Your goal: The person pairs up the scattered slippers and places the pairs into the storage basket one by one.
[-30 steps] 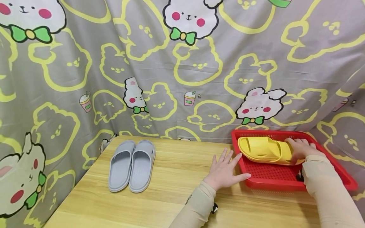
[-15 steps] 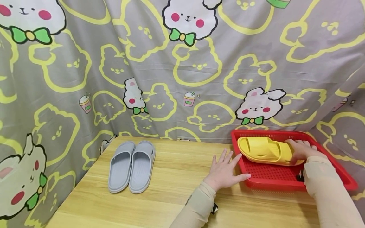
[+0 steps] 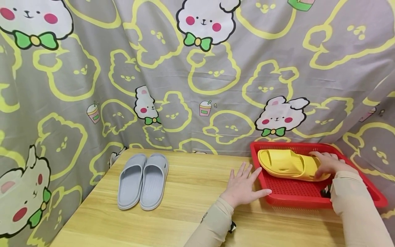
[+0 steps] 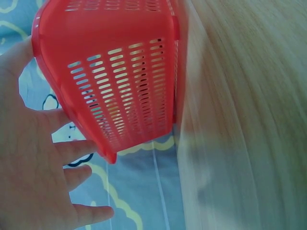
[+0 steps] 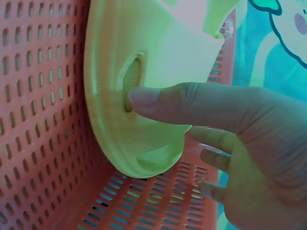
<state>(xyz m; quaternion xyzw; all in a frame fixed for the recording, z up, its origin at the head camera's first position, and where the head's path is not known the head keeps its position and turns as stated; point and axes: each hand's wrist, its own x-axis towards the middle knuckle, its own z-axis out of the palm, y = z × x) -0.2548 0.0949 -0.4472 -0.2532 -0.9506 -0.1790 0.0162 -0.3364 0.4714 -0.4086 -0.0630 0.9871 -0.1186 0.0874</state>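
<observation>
Yellow slippers (image 3: 279, 161) lie together along the back of a red plastic basket (image 3: 302, 200). My right hand (image 3: 331, 163) grips their right end in the head view. Close up in the right wrist view, the thumb (image 5: 158, 103) presses at the slot in the yellow slipper's (image 5: 115, 124) side; the other fingers reach to its far side. Beside the basket's left end, my left hand (image 3: 242, 185) has its fingers spread, the thumb tip at the rim. The left wrist view shows that hand's fingertips along the edge of the basket (image 4: 120, 91).
A pair of grey slippers (image 3: 143, 181) sits side by side on the wooden table (image 3: 191, 192), toes toward the back. A grey curtain (image 3: 172, 75) with cartoon animals hangs behind the table and along its sides.
My right hand has shifted slightly to the right at the end of the yellow slippers. The left hand and the grey slippers stay where they were.
</observation>
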